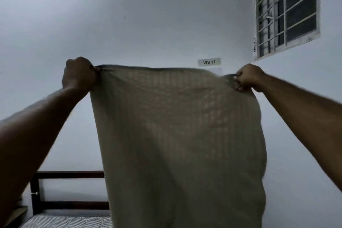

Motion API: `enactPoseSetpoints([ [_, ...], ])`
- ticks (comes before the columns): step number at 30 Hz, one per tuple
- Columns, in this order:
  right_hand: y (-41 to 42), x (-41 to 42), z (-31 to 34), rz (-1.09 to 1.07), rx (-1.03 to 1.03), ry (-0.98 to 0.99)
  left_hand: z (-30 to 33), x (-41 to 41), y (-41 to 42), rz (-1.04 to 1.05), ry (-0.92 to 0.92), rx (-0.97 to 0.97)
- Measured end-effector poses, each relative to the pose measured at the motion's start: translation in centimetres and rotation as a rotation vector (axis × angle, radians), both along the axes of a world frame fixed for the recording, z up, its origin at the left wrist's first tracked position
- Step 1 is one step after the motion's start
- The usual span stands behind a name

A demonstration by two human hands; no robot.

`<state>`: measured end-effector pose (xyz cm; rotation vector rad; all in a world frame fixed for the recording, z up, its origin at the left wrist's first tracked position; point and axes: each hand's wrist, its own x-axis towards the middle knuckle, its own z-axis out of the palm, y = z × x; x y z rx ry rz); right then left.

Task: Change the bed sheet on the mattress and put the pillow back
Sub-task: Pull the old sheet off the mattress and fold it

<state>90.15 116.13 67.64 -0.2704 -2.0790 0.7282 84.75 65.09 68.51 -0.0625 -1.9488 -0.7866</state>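
Our left hand (79,73) and right hand (247,77) each gripped a top corner of the sheet (177,135) — held level, chest-high, equally near. It hung long axis down, over the mattress (64,221) below-left. Headboard (70,190) and wall (148,15) stood behind — neither in the way.

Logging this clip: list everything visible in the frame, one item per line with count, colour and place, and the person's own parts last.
Patterned olive-beige fabric sheet: one, olive-beige, held up mid-frame, hanging down.
Dark wooden bed headboard: one, dark brown, lower left against the wall.
Striped mattress: one, grey-white, bottom left, partly hidden by the sheet.
White wall label reading WS 17: one, white with black text, above the sheet's top edge.
Barred window: one, white frame, upper right.
Wall: white, background.
Left hand: grips the sheet's top left corner.
Right hand: grips the top right corner.
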Motion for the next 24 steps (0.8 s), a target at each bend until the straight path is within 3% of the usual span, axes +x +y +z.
enactPoseSetpoints([
  [4, 0.6, 0.1, -0.1, -0.052, 0.004, 0.189, -0.8, -0.5, -1.6, -0.013, -0.071, -0.086],
  [8, 0.4, -0.3, -1.5, 0.010, -0.095, 0.075, -1.3, -0.5, -2.5, -0.082, -0.224, -0.107],
  [14, 0.4, -1.0, -3.6, 0.008, 0.029, 0.074, -3.6, -2.0, -3.4, -0.082, -0.332, -0.203],
  [16, 0.4, -1.4, -4.0, -0.003, 0.081, 0.063, -4.2, -2.5, -3.4, -0.241, -0.395, -0.030],
  [19, 0.4, -1.1, -4.6, -0.166, 0.228, 0.048, -5.3, -2.0, -4.2, -0.677, -0.429, 0.273],
  [22, 0.3, -0.4, -6.0, -0.331, 0.442, 0.199, -7.0, -1.2, -5.9, -0.996, -0.395, 0.366],
  [24, 0.2, -0.7, -7.2, -0.334, 0.478, 0.293, -8.4, -1.4, -6.6, -1.056, -0.374, 0.397],
])
